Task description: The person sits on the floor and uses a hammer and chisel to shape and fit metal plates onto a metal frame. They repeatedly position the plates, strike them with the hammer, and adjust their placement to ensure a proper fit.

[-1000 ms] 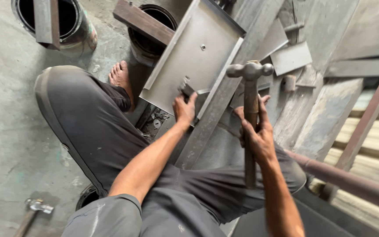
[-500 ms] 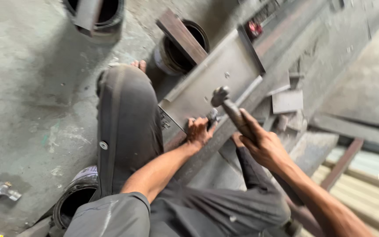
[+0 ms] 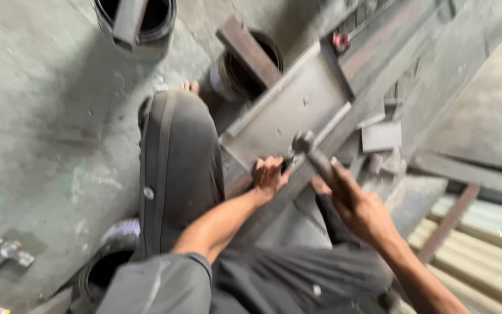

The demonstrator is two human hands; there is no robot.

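The hammer (image 3: 315, 157) is coming down from its raised position, its head now just beside the left hand (image 3: 269, 174). The right hand (image 3: 361, 209) is gripping the handle, fingers curled tight around it. The left hand's fingers are pressing together on the near edge of the grey metal plate (image 3: 286, 113), steadying it on the steel beam (image 3: 379, 87).

Daylight, soft and fairly dim, no hard shadows. Brightest at the right edge, over the corrugated sheets (image 3: 483, 244) and pale slab; the concrete floor (image 3: 42, 116) at left reads flat grey. Strong motion blur across the whole frame. Hammer (image 3: 315, 157) and both hands smeared, edges doubled. Metal plate (image 3: 286, 110) soft, dull sheen, no glare. Pipe openings at top go to black.
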